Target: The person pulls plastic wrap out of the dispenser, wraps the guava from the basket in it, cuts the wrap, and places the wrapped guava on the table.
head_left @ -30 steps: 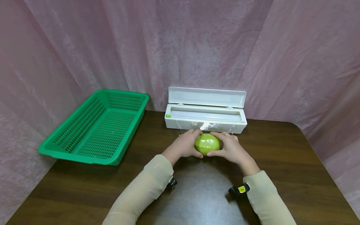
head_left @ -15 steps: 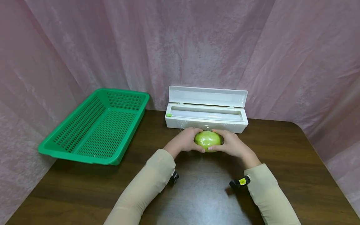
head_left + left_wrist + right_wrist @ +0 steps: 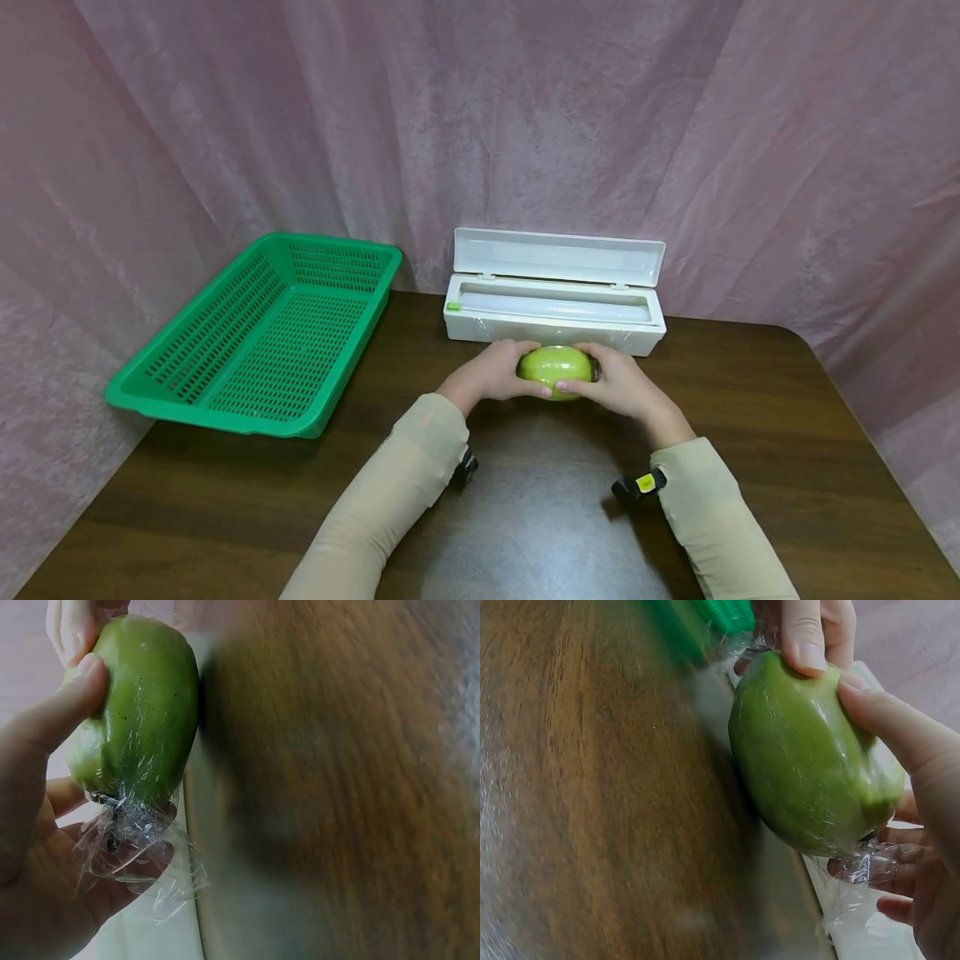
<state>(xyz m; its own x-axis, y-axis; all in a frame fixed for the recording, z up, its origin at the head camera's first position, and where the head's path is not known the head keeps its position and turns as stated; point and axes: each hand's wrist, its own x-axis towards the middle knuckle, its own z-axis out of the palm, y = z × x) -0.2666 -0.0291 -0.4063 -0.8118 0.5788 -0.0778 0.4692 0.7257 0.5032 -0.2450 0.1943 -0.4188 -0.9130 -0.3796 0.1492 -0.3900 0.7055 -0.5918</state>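
Note:
Both hands hold a smooth, oval green fruit (image 3: 556, 372) wrapped in clear cling film, just in front of the white box. My left hand (image 3: 495, 372) grips its left end and my right hand (image 3: 619, 385) its right end, with the thumbs on the near side. In the left wrist view, crumpled cling film (image 3: 142, 844) bunches at the fruit's end, inside the curve of my left hand (image 3: 41, 892). A similar film tuft (image 3: 859, 870) sticks out at the other end by my right hand (image 3: 941, 802). Some fingers are hidden behind the fruit.
Behind the hands stands a white cling film box (image 3: 555, 329), its lid (image 3: 558, 256) raised and a film roll (image 3: 555, 307) inside. A green plastic basket (image 3: 360, 354) sits at the left of the brown wooden table (image 3: 750, 433). Pink curtains hang behind.
Both hands have moved slightly away from the person, toward the box, with the fruit between them. Their thumbs have shifted closer together on its near side. Box and basket stay put.

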